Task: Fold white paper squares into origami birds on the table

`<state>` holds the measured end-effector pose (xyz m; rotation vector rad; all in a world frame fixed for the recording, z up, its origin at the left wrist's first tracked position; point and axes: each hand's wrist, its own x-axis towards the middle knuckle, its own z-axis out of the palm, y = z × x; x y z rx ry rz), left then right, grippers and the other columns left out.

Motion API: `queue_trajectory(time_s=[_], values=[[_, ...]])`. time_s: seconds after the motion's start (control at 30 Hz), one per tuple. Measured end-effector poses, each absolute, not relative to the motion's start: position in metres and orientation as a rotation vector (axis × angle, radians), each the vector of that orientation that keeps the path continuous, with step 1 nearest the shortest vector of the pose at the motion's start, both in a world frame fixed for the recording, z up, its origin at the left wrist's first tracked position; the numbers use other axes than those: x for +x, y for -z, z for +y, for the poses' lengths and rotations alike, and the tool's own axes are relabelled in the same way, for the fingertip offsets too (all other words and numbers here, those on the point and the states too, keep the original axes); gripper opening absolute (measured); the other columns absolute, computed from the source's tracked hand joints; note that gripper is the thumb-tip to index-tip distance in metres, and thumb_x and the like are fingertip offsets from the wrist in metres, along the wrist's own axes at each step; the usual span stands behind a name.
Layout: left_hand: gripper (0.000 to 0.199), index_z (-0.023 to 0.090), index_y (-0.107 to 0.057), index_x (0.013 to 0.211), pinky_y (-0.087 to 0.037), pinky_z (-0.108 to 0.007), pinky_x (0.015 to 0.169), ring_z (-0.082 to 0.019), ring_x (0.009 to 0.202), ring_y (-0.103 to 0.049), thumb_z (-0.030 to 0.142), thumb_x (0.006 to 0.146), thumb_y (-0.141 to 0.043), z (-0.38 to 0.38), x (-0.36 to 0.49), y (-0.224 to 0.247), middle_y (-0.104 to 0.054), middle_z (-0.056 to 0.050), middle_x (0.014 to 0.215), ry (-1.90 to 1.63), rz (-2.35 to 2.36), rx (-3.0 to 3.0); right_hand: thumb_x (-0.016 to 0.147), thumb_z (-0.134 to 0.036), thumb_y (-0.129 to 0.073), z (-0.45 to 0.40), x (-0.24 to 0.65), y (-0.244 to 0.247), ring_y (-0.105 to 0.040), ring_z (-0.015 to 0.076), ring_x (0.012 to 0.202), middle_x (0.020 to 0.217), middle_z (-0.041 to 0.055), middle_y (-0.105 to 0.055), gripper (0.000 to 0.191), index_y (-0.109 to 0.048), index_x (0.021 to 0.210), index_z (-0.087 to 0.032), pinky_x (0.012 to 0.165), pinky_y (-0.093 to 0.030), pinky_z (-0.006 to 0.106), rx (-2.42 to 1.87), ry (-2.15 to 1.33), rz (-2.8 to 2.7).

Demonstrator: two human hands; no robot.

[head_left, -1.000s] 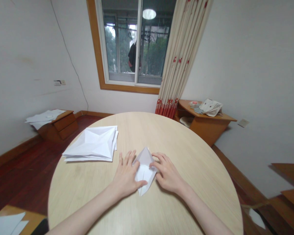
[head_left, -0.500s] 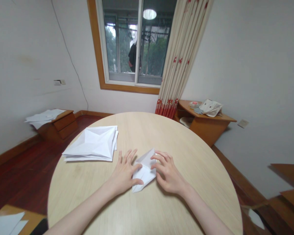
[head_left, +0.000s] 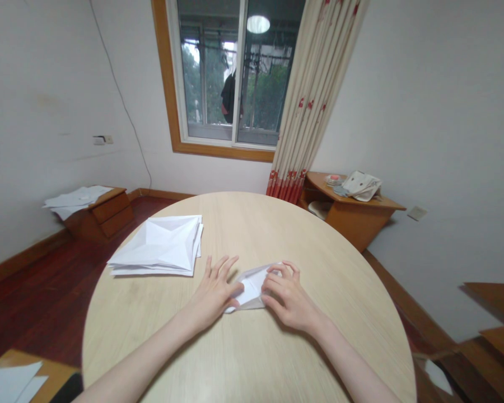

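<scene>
A folded sheet of white paper [head_left: 252, 292] lies between my hands near the middle of the round table, its sides partly raised so that it looks like a shallow hollow. My left hand [head_left: 218, 288] holds its left end with thumb and index finger, while the other fingers spread out above the wood. Around the paper's right end curl the fingers of my right hand [head_left: 289, 294], the thumb low at the near edge. Part of that end is hidden behind the fingers. To the far left rests a stack of folded white paper [head_left: 155, 246], apart from both hands.
The round wooden table [head_left: 252, 358] fills the foreground. Beyond it are a small drawer cabinet [head_left: 109, 212] with papers on top and a corner shelf [head_left: 353, 215] bearing a cloth bag [head_left: 363, 186]. A long curtain [head_left: 308, 112] hangs beside the window.
The paper has turned from a steep tilt to lying more sideways, and its sides have lifted. My right hand's fingers have closed further around its right end. The stack has not moved.
</scene>
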<state>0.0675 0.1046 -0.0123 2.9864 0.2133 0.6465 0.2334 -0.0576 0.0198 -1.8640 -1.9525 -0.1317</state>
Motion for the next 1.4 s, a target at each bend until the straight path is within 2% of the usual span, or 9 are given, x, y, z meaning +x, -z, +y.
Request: queue_trajectory(time_s=[0.17,0.27,0.4,0.57,0.8,0.93,1.1,1.27,1.4], values=[[0.009,0.020,-0.063,0.087,-0.015,-0.068,0.107,-0.033,0.133,-0.027,0.013,0.081,-0.066,0.107,0.066,0.014,-0.038,-0.008,0.135,-0.678,0.168,2.961,0.087,-0.022,-0.056,-0.055,0.234,-0.011,-0.049,0.0251,0.109,0.089,0.0019,-0.066,0.005,-0.054,0.084,-0.021,0.100,-0.021,0.050,-1.909,0.147,-1.900],[0.004,0.019,-0.064,0.085,-0.014,-0.069,0.107,-0.033,0.132,-0.027,0.016,0.086,-0.061,0.107,0.064,0.010,-0.038,-0.009,0.132,-0.664,0.164,2.940,0.088,-0.023,-0.056,-0.055,0.233,-0.007,-0.050,0.0244,0.106,0.088,0.0018,-0.066,0.007,-0.053,0.083,-0.021,0.099,-0.022,0.049,-1.900,0.160,-1.890],[0.014,0.020,-0.065,0.083,-0.010,-0.069,0.108,-0.033,0.132,-0.028,0.031,0.089,-0.059,0.103,0.063,0.003,-0.038,-0.008,0.133,-0.630,0.198,2.866,0.089,-0.022,-0.056,-0.054,0.233,-0.006,-0.051,0.0242,0.103,0.087,0.0024,-0.066,0.006,-0.053,0.084,-0.020,0.098,-0.023,0.049,-1.898,0.168,-1.872],[0.038,0.019,-0.064,0.081,-0.011,-0.067,0.109,-0.035,0.130,-0.031,0.055,0.072,-0.071,0.098,0.064,0.004,-0.042,-0.010,0.132,-0.616,0.218,2.869,0.089,-0.021,-0.055,-0.053,0.232,-0.005,-0.051,0.0240,0.103,0.087,0.0020,-0.067,0.004,-0.053,0.086,-0.021,0.097,-0.024,0.049,-1.891,0.165,-1.872],[0.015,0.020,-0.061,0.087,-0.016,-0.066,0.109,-0.032,0.129,-0.035,0.032,0.082,-0.069,0.101,0.066,0.011,-0.045,-0.009,0.128,-0.615,0.204,2.951,0.092,-0.021,-0.052,-0.051,0.229,-0.002,-0.052,0.0230,0.100,0.086,0.0020,-0.066,0.007,-0.054,0.086,-0.021,0.094,-0.027,0.047,-1.895,0.173,-1.859],[0.013,0.020,-0.058,0.089,-0.016,-0.067,0.109,-0.031,0.130,-0.034,0.024,0.082,-0.069,0.104,0.066,0.014,-0.044,-0.009,0.128,-0.610,0.175,2.933,0.091,-0.023,-0.053,-0.050,0.229,0.001,-0.050,0.0234,0.098,0.091,0.0046,-0.062,0.009,-0.057,0.083,-0.021,0.092,-0.031,0.045,-1.889,0.252,-1.839],[0.020,0.020,-0.056,0.095,-0.017,-0.065,0.109,-0.030,0.131,-0.033,0.020,0.080,-0.070,0.104,0.067,0.013,-0.044,-0.010,0.129,-0.599,0.142,2.892,0.087,-0.024,-0.057,-0.050,0.230,0.005,-0.047,0.0269,0.105,0.107,0.0098,-0.056,0.005,-0.059,0.091,-0.021,0.091,-0.036,0.045,-1.906,0.335,-1.767],[0.041,0.019,-0.046,0.114,-0.021,-0.061,0.109,-0.027,0.127,-0.041,0.020,0.081,-0.070,0.106,0.068,0.015,-0.049,-0.012,0.125,-0.618,0.150,2.834,0.087,-0.023,-0.056,-0.048,0.233,0.007,-0.045,0.0281,0.115,0.122,0.0151,-0.053,0.033,-0.049,0.119,-0.018,0.095,-0.038,0.046,-1.907,0.295,-1.784],[0.049,0.020,-0.040,0.125,-0.021,-0.058,0.111,-0.025,0.123,-0.045,0.018,0.083,-0.066,0.108,0.069,0.017,-0.053,-0.010,0.124,-0.607,0.171,2.837,0.090,-0.024,-0.053,-0.046,0.235,0.008,-0.045,0.0270,0.123,0.131,0.0140,-0.053,0.041,-0.045,0.130,-0.021,0.100,-0.036,0.048,-1.923,0.234,-1.862]])
